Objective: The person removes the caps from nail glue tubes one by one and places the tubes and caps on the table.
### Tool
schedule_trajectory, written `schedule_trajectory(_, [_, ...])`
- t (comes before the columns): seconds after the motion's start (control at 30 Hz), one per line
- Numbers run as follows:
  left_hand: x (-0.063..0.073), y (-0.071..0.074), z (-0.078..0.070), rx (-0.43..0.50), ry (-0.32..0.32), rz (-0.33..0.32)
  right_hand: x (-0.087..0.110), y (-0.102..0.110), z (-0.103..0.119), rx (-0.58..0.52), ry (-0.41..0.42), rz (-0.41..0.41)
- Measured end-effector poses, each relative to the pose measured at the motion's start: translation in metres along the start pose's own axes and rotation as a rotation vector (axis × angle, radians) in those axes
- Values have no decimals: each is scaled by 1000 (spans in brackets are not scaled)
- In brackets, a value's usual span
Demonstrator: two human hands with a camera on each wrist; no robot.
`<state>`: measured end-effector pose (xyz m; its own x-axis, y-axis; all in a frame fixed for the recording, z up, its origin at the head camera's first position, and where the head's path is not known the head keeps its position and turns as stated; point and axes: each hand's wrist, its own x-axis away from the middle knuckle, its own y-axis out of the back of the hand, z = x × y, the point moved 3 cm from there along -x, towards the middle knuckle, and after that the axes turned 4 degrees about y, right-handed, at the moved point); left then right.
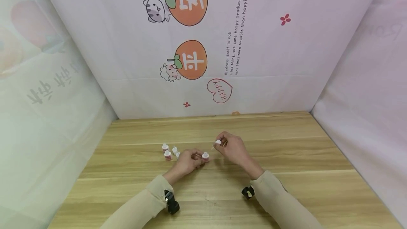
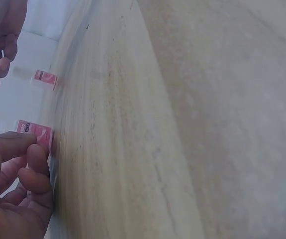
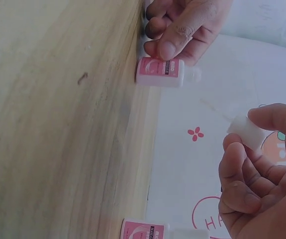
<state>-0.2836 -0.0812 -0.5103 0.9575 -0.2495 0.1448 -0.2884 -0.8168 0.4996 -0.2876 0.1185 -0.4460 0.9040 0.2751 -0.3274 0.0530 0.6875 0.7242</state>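
Observation:
My left hand (image 1: 188, 160) holds a small upright bottle (image 1: 205, 157) on the table between thumb and fingers. In the right wrist view this bottle (image 3: 157, 71) has a pink label and a pale translucent neck with no cap on it. A little higher and to the right, my right hand (image 1: 232, 147) pinches a white cap (image 3: 247, 132) between thumb and fingertips. A faint thin stem seems to stick out from the cap toward the bottle, but it is blurred. The cap and the bottle are apart.
Two similar bottles (image 1: 167, 155) stand left of my left hand, beside small white pieces (image 1: 175, 150), one partly hidden by that hand. Another pink-labelled bottle (image 3: 143, 230) stands to the right, its white top cut by the frame. A printed cloth (image 1: 267, 80) hangs behind the table.

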Motion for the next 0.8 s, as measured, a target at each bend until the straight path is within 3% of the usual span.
schedule_trajectory(0.4, [15, 15, 10, -13, -34, -31, 1, -10, 1, -23, -11, 57])
schedule_trajectory(0.8, [34, 33, 21, -9, -17, -45, 1, -23, 8, 29, -25, 134])
